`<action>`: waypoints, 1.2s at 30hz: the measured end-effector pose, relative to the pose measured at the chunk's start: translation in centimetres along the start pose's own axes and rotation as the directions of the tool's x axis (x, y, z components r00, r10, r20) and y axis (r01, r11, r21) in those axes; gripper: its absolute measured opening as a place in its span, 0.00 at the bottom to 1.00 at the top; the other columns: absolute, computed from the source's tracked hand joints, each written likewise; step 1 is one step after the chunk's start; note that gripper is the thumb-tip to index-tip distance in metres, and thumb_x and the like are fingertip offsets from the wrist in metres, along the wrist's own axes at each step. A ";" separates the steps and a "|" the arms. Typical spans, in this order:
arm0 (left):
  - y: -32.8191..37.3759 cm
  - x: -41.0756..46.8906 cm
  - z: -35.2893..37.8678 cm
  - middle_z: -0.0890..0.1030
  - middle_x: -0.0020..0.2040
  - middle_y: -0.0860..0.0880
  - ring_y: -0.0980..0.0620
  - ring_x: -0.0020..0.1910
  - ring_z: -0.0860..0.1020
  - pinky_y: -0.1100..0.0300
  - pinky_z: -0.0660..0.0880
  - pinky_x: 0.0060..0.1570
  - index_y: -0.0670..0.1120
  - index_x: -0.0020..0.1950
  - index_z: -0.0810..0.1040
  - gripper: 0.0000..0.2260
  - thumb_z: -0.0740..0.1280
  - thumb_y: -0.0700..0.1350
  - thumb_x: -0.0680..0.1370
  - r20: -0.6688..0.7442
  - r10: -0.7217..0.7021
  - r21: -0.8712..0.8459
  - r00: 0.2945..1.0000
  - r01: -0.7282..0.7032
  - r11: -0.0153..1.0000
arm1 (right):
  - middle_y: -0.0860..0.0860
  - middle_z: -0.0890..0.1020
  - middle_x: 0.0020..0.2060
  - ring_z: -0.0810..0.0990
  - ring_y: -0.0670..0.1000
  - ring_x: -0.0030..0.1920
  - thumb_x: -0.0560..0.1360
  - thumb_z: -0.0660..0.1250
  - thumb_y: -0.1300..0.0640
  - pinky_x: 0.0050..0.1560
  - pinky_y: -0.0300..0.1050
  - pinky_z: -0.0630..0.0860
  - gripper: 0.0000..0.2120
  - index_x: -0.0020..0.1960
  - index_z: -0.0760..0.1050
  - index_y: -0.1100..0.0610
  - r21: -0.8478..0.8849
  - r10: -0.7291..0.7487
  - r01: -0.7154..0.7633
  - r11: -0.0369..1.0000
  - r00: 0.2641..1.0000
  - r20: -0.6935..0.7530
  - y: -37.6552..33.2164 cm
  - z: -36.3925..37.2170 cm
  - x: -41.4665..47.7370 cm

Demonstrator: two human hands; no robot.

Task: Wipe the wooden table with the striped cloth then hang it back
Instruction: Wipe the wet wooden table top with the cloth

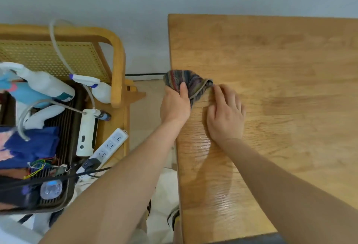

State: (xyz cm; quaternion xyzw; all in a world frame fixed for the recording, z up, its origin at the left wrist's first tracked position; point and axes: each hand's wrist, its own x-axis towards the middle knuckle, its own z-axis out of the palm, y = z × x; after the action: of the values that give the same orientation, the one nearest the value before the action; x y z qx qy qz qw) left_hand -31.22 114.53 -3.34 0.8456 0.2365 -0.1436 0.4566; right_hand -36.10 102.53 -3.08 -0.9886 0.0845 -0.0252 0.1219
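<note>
Where the wooden table meets its left edge, striped cloth sits bunched, partly overhanging. Left hand clutches it, thumb on top, likely gathering it up. Right hand lies flat, holding nothing, steadying beside the fold.

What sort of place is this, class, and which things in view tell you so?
Probably a home or small workroom: a wooden table, a cane-backed chair holding spray bottles and a power strip.
</note>
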 end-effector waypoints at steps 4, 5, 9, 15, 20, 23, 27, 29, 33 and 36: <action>4.4 6.4 0.2 0.77 0.59 0.42 0.40 0.56 0.76 0.55 0.66 0.44 0.42 0.65 0.65 0.21 0.49 0.57 0.82 -0.094 0.004 0.109 0.996 0.006 0.994 | 0.48 0.63 0.77 0.57 0.49 0.77 0.78 0.49 0.49 0.73 0.50 0.53 0.27 0.77 0.63 0.52 -0.009 -0.002 0.003 1.000 1.000 0.023 0.2 0.4 0.3; 5.5 8.1 0.2 0.77 0.59 0.42 0.40 0.56 0.76 0.54 0.67 0.44 0.43 0.66 0.64 0.21 0.48 0.56 0.82 -0.110 0.004 0.134 0.994 0.011 0.991 | 0.48 0.63 0.77 0.58 0.49 0.77 0.78 0.49 0.50 0.73 0.50 0.54 0.27 0.76 0.64 0.52 -0.001 -0.001 0.001 1.000 1.000 0.023 0.2 0.3 0.5; 9.6 14.4 0.1 0.75 0.63 0.43 0.42 0.60 0.75 0.53 0.69 0.50 0.43 0.68 0.63 0.21 0.48 0.55 0.82 -0.145 0.012 0.181 0.989 0.014 0.983 | 0.49 0.65 0.75 0.60 0.49 0.77 0.78 0.51 0.50 0.72 0.49 0.54 0.26 0.75 0.66 0.53 0.012 -0.012 0.012 1.000 1.000 -0.007 0.2 0.4 0.4; 11.3 17.8 -0.4 0.75 0.64 0.44 0.43 0.61 0.75 0.54 0.70 0.56 0.43 0.69 0.63 0.20 0.48 0.54 0.83 -0.135 0.029 0.163 0.990 -0.007 0.987 | 0.49 0.68 0.74 0.62 0.49 0.75 0.77 0.54 0.51 0.70 0.47 0.56 0.25 0.74 0.69 0.53 0.003 -0.017 0.017 1.000 0.999 -0.048 0.4 0.8 0.9; 8.6 13.3 -0.8 0.76 0.62 0.44 0.44 0.59 0.75 0.56 0.69 0.52 0.43 0.68 0.65 0.20 0.47 0.52 0.83 -0.081 0.039 0.096 0.996 -0.031 0.995 | 0.49 0.68 0.74 0.61 0.49 0.76 0.77 0.53 0.51 0.70 0.45 0.54 0.26 0.74 0.68 0.52 -0.007 -0.009 0.008 1.000 1.000 -0.023 0.3 0.5 0.5; 4.7 7.7 -0.5 0.78 0.59 0.42 0.42 0.55 0.77 0.57 0.68 0.45 0.41 0.67 0.65 0.20 0.48 0.53 0.83 -0.058 0.085 0.100 0.995 -0.079 0.992 | 0.48 0.66 0.75 0.60 0.48 0.76 0.78 0.51 0.51 0.70 0.45 0.53 0.26 0.75 0.66 0.52 0.018 0.008 -0.008 1.000 1.000 -0.001 0.2 0.4 0.7; -1.0 -1.3 0.0 0.77 0.59 0.39 0.39 0.55 0.76 0.54 0.69 0.45 0.39 0.65 0.67 0.20 0.51 0.53 0.82 -0.047 0.112 0.059 0.993 -0.109 0.992 | 0.47 0.64 0.76 0.57 0.48 0.77 0.78 0.50 0.52 0.72 0.48 0.53 0.26 0.76 0.64 0.51 0.059 0.014 -0.015 0.998 1.000 0.019 0.3 0.0 0.0; -4.0 -6.0 0.3 0.76 0.58 0.39 0.38 0.54 0.77 0.51 0.72 0.48 0.38 0.64 0.67 0.20 0.52 0.52 0.82 -0.048 0.138 0.021 0.989 -0.137 0.990 | 0.48 0.63 0.77 0.57 0.49 0.77 0.79 0.50 0.53 0.73 0.51 0.54 0.25 0.76 0.64 0.52 0.069 0.003 -0.004 0.998 1.000 0.023 0.4 -0.1 -0.3; -8.7 -14.1 0.5 0.75 0.58 0.40 0.40 0.53 0.77 0.50 0.74 0.50 0.38 0.67 0.64 0.21 0.53 0.53 0.82 0.022 0.129 -0.010 0.991 -0.129 0.992 | 0.49 0.60 0.78 0.54 0.49 0.78 0.80 0.52 0.59 0.75 0.51 0.51 0.26 0.77 0.60 0.53 0.118 0.007 -0.017 0.993 0.996 0.086 0.4 -0.7 -1.4; -11.0 -18.9 0.4 0.73 0.59 0.41 0.42 0.54 0.76 0.54 0.72 0.49 0.39 0.71 0.61 0.22 0.53 0.51 0.82 0.069 0.105 -0.025 0.992 -0.103 0.994 | 0.49 0.58 0.78 0.52 0.51 0.79 0.79 0.53 0.61 0.77 0.52 0.49 0.27 0.78 0.59 0.55 0.169 0.005 -0.032 0.985 0.988 0.157 -0.2 -1.1 -5.4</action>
State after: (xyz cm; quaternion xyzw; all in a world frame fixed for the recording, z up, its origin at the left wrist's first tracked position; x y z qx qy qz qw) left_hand -53.09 114.28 -2.61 0.8463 0.1774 -0.1468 0.4804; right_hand -41.51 103.41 -2.15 -0.9726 0.0813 0.0463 0.2130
